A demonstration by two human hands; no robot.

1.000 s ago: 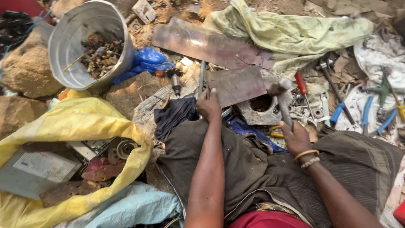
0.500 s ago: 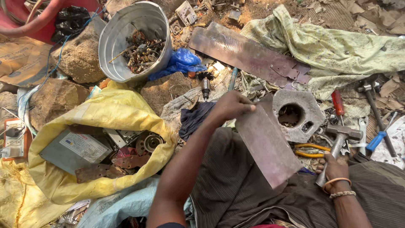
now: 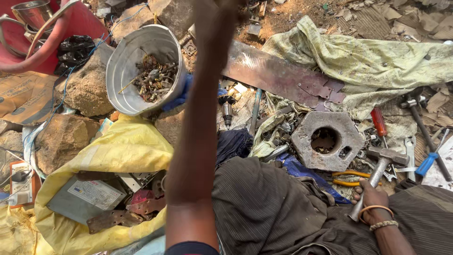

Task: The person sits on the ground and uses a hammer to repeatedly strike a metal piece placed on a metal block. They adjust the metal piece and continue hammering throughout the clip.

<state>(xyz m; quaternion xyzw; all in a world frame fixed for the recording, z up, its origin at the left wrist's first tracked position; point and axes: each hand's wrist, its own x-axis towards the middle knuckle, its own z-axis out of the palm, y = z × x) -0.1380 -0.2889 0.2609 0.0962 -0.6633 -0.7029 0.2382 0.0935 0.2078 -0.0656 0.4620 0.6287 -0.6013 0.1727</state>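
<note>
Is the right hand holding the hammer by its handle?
Yes, the right hand is closed around the lower end of the hammer handle.

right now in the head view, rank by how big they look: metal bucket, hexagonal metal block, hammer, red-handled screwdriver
1. metal bucket
2. hexagonal metal block, though it lies at a similar distance, so this looks safe
3. hammer, held by the right hand
4. red-handled screwdriver

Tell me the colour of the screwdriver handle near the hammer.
Red, in the head view: the screwdriver lies just above the hammer.
</note>
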